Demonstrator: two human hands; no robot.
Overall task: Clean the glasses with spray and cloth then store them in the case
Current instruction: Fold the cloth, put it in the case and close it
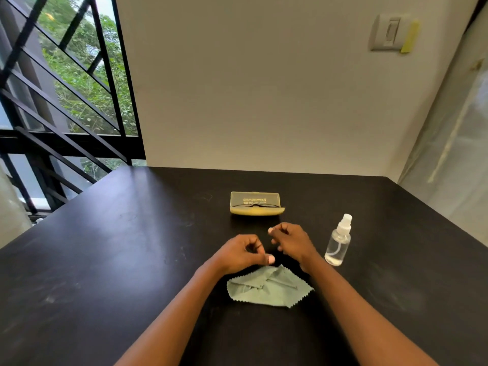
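Both hands, left [241, 253] and right [289, 240], fingers loosely curled, holding nothing, above cloth [269, 287]; glasses [254, 206] in open case [256, 210]; spray bottle [338, 241] right.

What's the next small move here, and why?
Probably reach forward with the right hand to the open yellow case and lift out the glasses. They seem to lie in the case, and both hands, the left hand too, hold nothing, fingers loosely curled. Cloth and spray bottle sit untouched on the table.
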